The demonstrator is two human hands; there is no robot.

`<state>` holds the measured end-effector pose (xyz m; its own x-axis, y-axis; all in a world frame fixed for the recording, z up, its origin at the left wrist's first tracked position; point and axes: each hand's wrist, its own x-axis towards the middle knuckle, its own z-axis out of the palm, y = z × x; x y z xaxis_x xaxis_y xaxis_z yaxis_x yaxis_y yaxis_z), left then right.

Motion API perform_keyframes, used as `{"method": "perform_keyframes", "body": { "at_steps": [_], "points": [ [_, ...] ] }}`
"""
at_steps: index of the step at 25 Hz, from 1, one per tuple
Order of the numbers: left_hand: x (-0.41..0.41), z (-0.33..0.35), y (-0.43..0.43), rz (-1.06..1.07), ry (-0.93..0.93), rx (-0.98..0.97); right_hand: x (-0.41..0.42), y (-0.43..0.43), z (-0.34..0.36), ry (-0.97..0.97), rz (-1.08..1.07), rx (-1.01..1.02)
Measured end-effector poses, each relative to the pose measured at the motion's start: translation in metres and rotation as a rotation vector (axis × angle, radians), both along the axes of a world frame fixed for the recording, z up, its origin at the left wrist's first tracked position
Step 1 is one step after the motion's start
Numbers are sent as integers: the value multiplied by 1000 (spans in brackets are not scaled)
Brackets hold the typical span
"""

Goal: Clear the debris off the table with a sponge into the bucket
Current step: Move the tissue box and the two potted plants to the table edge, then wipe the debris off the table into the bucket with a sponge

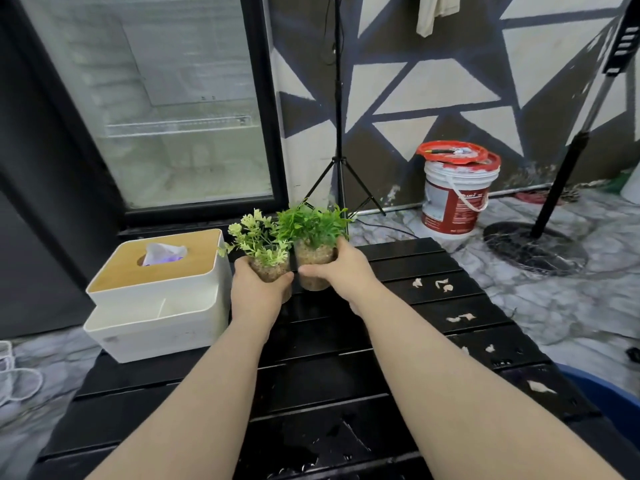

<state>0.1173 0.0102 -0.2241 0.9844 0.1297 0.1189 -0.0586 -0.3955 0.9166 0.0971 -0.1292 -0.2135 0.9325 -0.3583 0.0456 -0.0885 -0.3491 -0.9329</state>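
Your left hand (258,294) grips the pale-leaved pot (269,271), right hand (341,270) the green-leaved pot (313,268); likely clearing the counter (311,375) for wiping.

Tissue box (156,289) left of two plant pots (294,268) on table (346,375).

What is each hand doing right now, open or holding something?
Left hand: closed, holding the pale-leaved plant pot.
Right hand: closed, holding the green plant pot.

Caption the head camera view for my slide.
Left hand holds the pale plant, right hand the green plant, beside the tissue box; debris litters the table.
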Motion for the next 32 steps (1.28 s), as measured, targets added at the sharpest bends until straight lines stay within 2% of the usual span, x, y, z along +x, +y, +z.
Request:
{"method": "perform_keyframes", "body": {
  "at_steps": [4,8,12,14,18,22,24,27,29,32],
  "points": [
    [-2,5,10,27,45,-44,8,20,-16,56,48,75],
    [-7,4,16,-42,96,-91,-3,15,-17,99,64,88],
    [-38,5,31,-86,95,27,-57,0,-1,55,14,96],
    [-73,11,34,-101,30,101,-103,-8,10,38,13,68],
    [-175,20,31,-256,-80,330,-217,-26,23,88,-11,-203],
    [-291,7,20,-429,-158,389,-335,-63,24,212,-119,-489],
    [-329,-4,10,-505,-173,487,-376,-80,14,316,-166,-593],
    [-369,-14,-1,-499,-45,660,-411,-88,-6,478,-92,-621],
    [-383,-21,0,-479,-9,744,-422,-82,-14,455,-91,-648],
    [-386,-26,3,-458,2,837,-429,-72,-20,365,-70,-827]
  ]
}}
